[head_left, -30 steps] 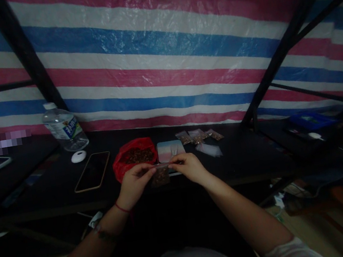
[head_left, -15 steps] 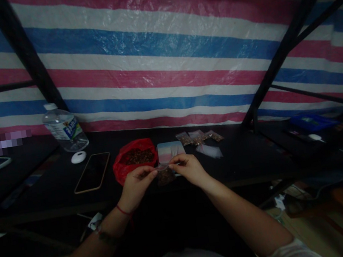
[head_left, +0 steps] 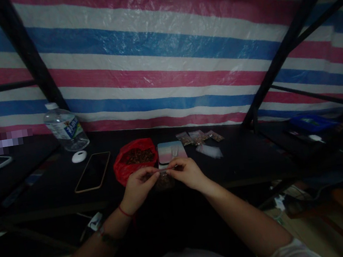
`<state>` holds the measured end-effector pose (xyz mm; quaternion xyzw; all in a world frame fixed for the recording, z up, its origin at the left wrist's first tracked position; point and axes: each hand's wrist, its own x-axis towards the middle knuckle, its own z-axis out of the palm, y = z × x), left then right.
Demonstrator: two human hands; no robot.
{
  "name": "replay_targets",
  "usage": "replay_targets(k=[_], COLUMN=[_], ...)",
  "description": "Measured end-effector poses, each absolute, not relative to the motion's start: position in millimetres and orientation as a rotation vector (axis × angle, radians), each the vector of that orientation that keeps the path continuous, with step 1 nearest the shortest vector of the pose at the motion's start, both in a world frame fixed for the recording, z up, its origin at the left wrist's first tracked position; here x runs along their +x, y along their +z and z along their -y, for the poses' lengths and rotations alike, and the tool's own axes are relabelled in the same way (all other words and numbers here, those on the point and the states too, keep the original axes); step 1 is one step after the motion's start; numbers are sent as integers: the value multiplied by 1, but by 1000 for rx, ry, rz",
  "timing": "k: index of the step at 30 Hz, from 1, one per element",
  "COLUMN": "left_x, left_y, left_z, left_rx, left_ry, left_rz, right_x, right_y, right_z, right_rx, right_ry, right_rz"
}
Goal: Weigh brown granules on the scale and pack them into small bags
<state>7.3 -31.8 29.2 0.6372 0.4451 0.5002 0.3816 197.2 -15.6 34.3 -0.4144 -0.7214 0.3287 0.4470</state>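
Note:
Between my two hands hangs a small clear zip-lock bag point(head_left: 164, 182) with brown bits in it. My left hand point(head_left: 139, 186) pinches its top edge at the left. At the other end of that edge, the thumb and finger of my right hand point(head_left: 187, 173) are closed on it. Just behind my hands lies a red plastic bag point(head_left: 122, 169), open and holding brown dried pieces point(head_left: 139, 155). Beside it is a flat pale-topped device point(head_left: 165, 151), like a small scale, with a clear item on it that I cannot make out.
Several filled zip-lock bags point(head_left: 198, 137) lie right of the device, with flat clear bags point(head_left: 210, 151) in front. Leftward are a phone point(head_left: 93, 172), a white oval object point(head_left: 79, 156) and a water bottle point(head_left: 67, 129). Black frame bars point(head_left: 266, 71) and a striped sheet point(head_left: 157, 75) stand behind.
Both hands have come slightly nearer my body and lower, and closer together, with the zip-lock bag still between them. My right fingers have slid left along its top edge.

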Motion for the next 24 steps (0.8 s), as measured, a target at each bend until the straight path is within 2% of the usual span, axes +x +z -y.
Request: replay_targets(k=[24], left_x=[5], left_y=[26], left_z=[32], left_rx=[2011], left_ry=[1125], left_rz=[-1116], right_x=[194], right_y=[38], right_z=[21], right_rx=[-950], right_ry=[650], right_rz=[2031])
